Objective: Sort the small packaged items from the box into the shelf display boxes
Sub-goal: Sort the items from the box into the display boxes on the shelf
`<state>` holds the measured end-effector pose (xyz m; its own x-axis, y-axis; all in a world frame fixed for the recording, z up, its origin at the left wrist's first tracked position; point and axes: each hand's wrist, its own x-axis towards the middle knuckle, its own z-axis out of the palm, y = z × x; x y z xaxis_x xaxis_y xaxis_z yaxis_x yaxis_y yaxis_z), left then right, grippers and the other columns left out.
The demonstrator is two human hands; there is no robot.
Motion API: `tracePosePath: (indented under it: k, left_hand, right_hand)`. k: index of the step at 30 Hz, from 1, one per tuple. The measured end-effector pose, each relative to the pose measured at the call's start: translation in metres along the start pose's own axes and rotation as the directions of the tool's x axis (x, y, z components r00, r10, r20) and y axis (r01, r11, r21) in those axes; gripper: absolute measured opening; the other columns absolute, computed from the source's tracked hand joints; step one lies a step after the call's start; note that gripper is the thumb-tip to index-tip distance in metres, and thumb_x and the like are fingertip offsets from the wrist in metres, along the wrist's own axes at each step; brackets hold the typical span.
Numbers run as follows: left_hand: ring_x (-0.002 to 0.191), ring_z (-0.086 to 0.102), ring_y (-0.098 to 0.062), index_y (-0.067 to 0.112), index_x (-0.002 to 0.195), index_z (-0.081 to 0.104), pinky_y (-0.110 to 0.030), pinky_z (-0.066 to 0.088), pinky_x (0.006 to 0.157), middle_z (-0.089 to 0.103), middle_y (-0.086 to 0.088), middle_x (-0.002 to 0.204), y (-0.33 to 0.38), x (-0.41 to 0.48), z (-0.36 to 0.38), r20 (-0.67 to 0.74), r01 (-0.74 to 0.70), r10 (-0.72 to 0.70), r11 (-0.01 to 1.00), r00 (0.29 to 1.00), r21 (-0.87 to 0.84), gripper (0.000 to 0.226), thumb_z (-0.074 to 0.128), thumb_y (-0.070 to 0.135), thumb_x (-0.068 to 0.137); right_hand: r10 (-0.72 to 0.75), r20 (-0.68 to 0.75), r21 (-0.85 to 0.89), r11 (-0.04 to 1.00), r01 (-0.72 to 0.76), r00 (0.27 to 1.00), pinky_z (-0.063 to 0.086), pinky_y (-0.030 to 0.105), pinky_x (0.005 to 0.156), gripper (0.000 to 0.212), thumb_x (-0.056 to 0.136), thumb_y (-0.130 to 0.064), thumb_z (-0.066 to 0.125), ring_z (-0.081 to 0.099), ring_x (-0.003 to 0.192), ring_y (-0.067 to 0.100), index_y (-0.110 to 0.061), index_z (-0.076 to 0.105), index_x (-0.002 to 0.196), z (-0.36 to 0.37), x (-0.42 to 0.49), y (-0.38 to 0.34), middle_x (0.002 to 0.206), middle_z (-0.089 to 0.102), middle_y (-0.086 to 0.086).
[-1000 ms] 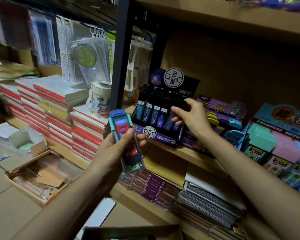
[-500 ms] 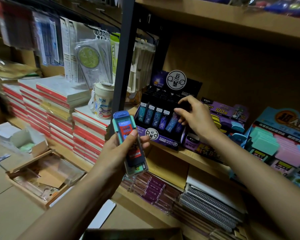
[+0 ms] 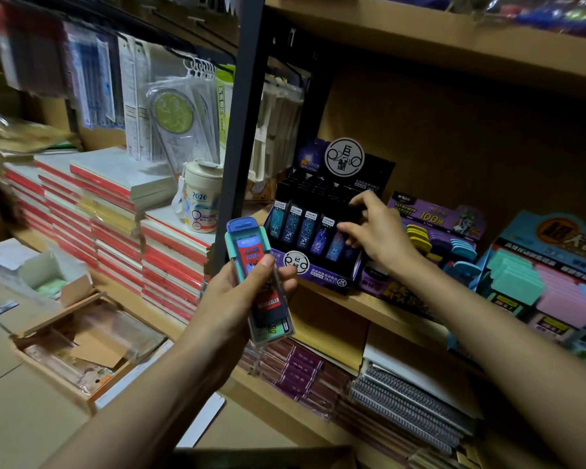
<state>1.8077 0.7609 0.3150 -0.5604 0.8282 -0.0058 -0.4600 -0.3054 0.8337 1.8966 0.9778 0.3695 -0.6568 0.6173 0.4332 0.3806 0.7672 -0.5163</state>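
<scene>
My left hand (image 3: 237,299) grips a small stack of teal and blue packaged cases (image 3: 256,265), held upright in front of the shelf. A black and purple display box (image 3: 322,275) stands on the wooden shelf (image 3: 369,302), filled with rows of dark slim cases (image 3: 301,228). At the right end of those rows, my right hand (image 3: 376,231) reaches in, thumb and fingers pinching a dark case (image 3: 354,211). Only the rim of the cardboard source box (image 3: 268,456) shows at the bottom edge.
A purple display box (image 3: 433,225) and a blue box of pastel erasers (image 3: 538,282) stand to the right. Red-edged notebook stacks (image 3: 115,214) and a white cup (image 3: 200,198) are left of a black post (image 3: 241,130). Notebooks fill the lower shelf (image 3: 403,394).
My right hand has shifted slightly to the right along the display box, still at the dark cases. My left hand stays raised with its stack.
</scene>
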Motion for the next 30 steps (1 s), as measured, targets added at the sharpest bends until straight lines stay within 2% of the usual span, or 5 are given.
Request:
tracePosePath:
  k: [6,13,16,20,30]
  left_hand:
    - [0.087,0.072,-0.017,0.010,0.119,0.054,-0.022,0.055,0.060,0.074,-0.007,0.099,0.000,0.001,-0.001,0.002,0.002,-0.002,1.000,1.000,0.007,0.048,0.060,0.033,0.077]
    - [0.078,0.072,-0.014,0.011,0.112,0.056,-0.021,0.055,0.056,0.075,-0.006,0.090,0.003,-0.004,0.004,0.023,-0.009,0.008,0.999,1.000,0.041,0.040,0.060,0.030,0.077]
    - [0.077,0.072,-0.015,0.013,0.107,0.057,-0.021,0.055,0.057,0.075,-0.008,0.090,0.001,-0.007,0.008,0.064,-0.015,0.007,0.992,0.998,0.122,0.039,0.062,0.035,0.075]
    - [0.071,0.071,-0.013,0.014,0.104,0.060,-0.019,0.054,0.057,0.075,-0.007,0.085,-0.003,-0.007,0.011,0.100,-0.038,0.016,0.975,0.995,0.219,0.039,0.065,0.036,0.073]
    - [0.071,0.071,-0.012,0.023,0.100,0.059,-0.015,0.051,0.054,0.074,0.005,0.083,-0.026,-0.003,0.030,0.206,-0.047,-0.062,0.873,0.977,0.486,0.042,0.067,0.042,0.063]
  right_hand:
    - [-0.258,-0.090,-0.414,0.888,0.199,0.962,0.051,0.032,0.069,0.037,0.090,-0.023,0.061,0.060,0.087,0.023,-0.009,0.049,0.123,0.006,-0.009,0.003,0.102,0.059,0.008]
    - [-0.244,-0.076,-0.560,0.813,0.161,0.967,0.037,0.029,0.064,0.048,0.096,-0.027,0.049,0.056,0.085,0.022,-0.014,0.038,0.141,0.000,-0.022,-0.011,0.112,0.048,0.006]
    - [-0.103,-0.099,-0.113,0.989,0.091,0.990,0.039,0.025,0.066,0.027,0.094,-0.033,0.052,0.054,0.078,0.011,-0.021,0.060,0.117,0.000,-0.049,-0.026,0.100,0.055,-0.002]
    - [0.032,0.189,0.491,0.862,-0.123,0.981,0.042,0.023,0.053,0.034,0.087,-0.054,0.051,0.053,0.065,0.006,-0.024,0.067,0.088,0.007,-0.094,-0.047,0.080,0.061,0.007]
    - [0.121,0.190,0.645,0.733,-0.217,0.974,0.047,0.019,0.056,0.007,0.086,-0.013,0.065,0.059,0.071,0.007,-0.016,0.063,0.091,-0.008,-0.099,-0.036,0.078,0.063,-0.004]
